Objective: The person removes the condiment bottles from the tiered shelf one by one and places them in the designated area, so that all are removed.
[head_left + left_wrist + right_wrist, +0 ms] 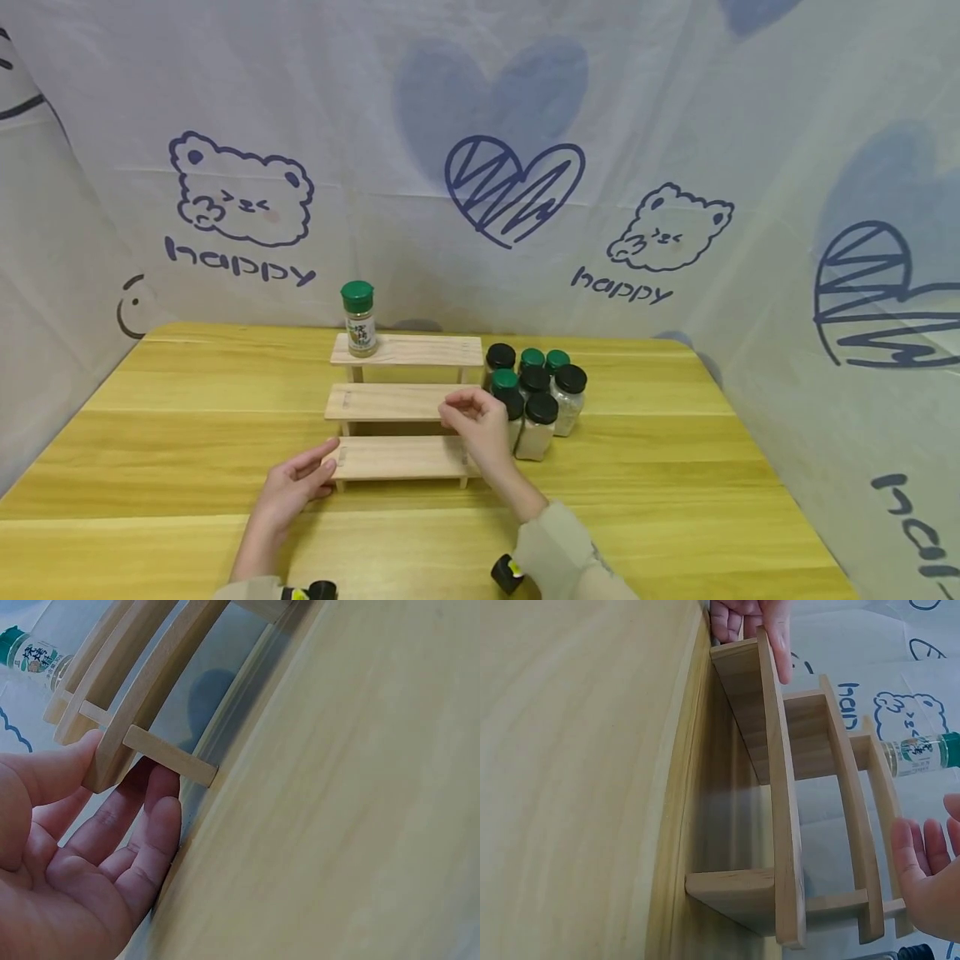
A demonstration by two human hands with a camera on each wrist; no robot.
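Observation:
A three-step wooden rack (401,458) stands on the table. At the left end of its lowest step, my left hand (288,487) holds the board, thumb on the upper side and fingers beneath, beside the leg, as the left wrist view shows. My right hand (482,429) hovers by the right end of the middle step, fingers loosely bent with nothing between them. One green-capped spice bottle (360,325) stands upright at the left of the top step; its label also shows in the right wrist view. The lower two steps bear no bottles.
Right of the rack, several spice jars (567,404) with black or green caps stand close together, partly hidden by my right hand. The wooden table (660,500) reaches back to a printed cloth (360,125) with bears and hearts.

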